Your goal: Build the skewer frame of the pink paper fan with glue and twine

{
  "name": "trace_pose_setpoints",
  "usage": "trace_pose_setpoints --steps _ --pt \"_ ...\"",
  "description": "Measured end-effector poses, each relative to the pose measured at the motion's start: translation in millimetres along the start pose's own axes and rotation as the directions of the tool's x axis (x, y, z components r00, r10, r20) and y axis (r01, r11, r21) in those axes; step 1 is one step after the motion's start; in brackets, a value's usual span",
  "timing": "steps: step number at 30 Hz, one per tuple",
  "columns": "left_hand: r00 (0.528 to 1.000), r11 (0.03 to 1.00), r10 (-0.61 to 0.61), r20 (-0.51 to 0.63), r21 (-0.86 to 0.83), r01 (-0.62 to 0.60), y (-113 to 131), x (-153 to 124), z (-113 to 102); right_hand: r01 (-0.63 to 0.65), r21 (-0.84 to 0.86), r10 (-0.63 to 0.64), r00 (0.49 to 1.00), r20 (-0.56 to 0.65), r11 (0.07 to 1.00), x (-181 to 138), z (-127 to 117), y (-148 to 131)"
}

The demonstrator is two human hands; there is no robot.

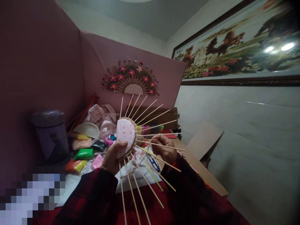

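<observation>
Two bare hands are shown working on a fan frame, held up at the centre above a white sheet. We note its half-round core, covered in pink-and-white patterned fabric, with a braided edging from which pale slender sticks radiate. The left hand grips the core firmly, thumb across the fabric face. The right hand has its fingertips drawn together against a stick at the right; whether they also pinch a thin strand is too small for us to tell. Beyond the left hand we find packets of coloured clay and a pleated white paper fan; below the right, a blue cutter. Behind, a flower-decorated fan stands against a pink panel.
</observation>
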State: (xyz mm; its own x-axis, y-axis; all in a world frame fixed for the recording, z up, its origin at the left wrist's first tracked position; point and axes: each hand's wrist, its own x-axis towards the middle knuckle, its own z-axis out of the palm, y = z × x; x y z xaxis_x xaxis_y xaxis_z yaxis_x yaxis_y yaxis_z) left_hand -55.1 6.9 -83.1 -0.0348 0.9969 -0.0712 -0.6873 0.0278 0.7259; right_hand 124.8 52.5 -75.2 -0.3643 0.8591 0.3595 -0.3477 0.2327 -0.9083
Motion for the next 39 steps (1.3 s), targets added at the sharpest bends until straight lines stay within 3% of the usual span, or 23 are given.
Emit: trace_pose_setpoints --steps 9,17,30,36,39 --pt "0.996 0.999 0.015 0.085 0.039 -0.018 -3.4 3.6 -3.2 0.056 -0.062 -0.057 0.998 -0.020 0.997 -0.1 -4.3 0.9" --pt "1.000 1.000 0.006 0.014 0.022 -0.006 -2.8 2.8 -1.2 0.112 -0.126 -0.115 0.993 -0.016 0.986 1.7 -11.8 3.4" --pt "1.000 0.999 0.022 -0.014 0.037 -0.021 7.3 6.9 -3.5 0.204 -0.245 -0.241 0.961 -0.134 0.948 19.5 -65.9 -5.4" --pt "0.996 0.996 0.084 -0.008 -0.031 -0.084 12.0 7.3 -6.3 0.126 -0.222 -0.148 0.985 -0.084 0.967 24.9 -86.4 -4.8" --pt "0.997 0.995 0.078 -0.014 -0.056 -0.079 14.7 7.5 -8.1 0.073 -0.304 -0.125 0.980 -0.156 0.950 29.7 -95.5 -0.1"
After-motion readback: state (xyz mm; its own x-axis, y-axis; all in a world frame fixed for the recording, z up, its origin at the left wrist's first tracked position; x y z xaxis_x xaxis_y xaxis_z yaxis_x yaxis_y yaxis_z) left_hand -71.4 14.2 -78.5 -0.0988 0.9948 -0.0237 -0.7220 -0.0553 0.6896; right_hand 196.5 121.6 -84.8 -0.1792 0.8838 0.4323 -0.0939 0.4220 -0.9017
